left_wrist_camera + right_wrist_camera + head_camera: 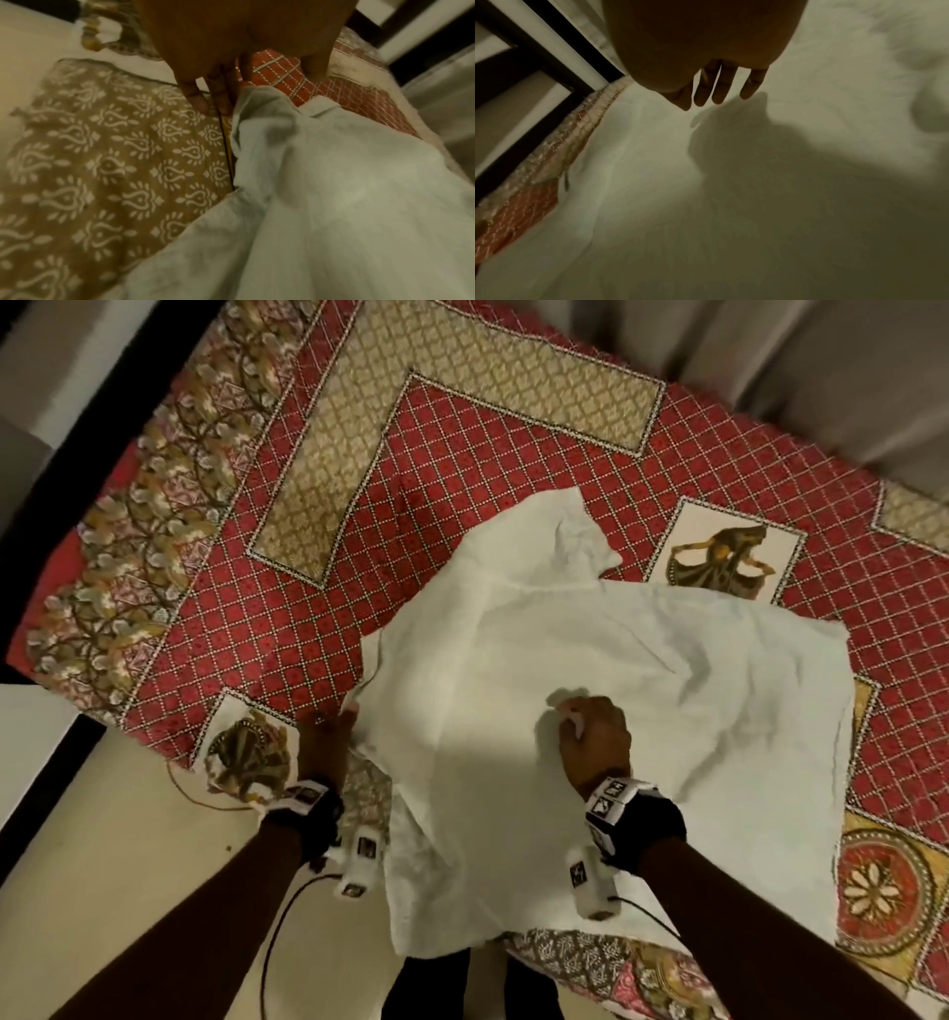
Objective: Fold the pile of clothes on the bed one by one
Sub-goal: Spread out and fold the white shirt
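Note:
A large white garment (565, 660) lies spread and wrinkled over the near half of the bed, its lower part hanging off the front edge. My left hand (328, 737) is at the garment's left edge (334, 182), fingers (221, 99) straight and pointing down beside the hem, thumb apart from the cloth. My right hand (590, 731) hovers over the middle of the garment (654, 203). Its fingers (718, 89) are extended, hold nothing and cast a shadow on the cloth.
A red patterned bedcover (462, 480) with gold panels covers the bed. A brown printed cloth (102, 162) hangs at the front edge by my left hand. Pale floor (128, 839) and black cables (277, 916) lie lower left. A dark frame (51, 480) borders the bed's left side.

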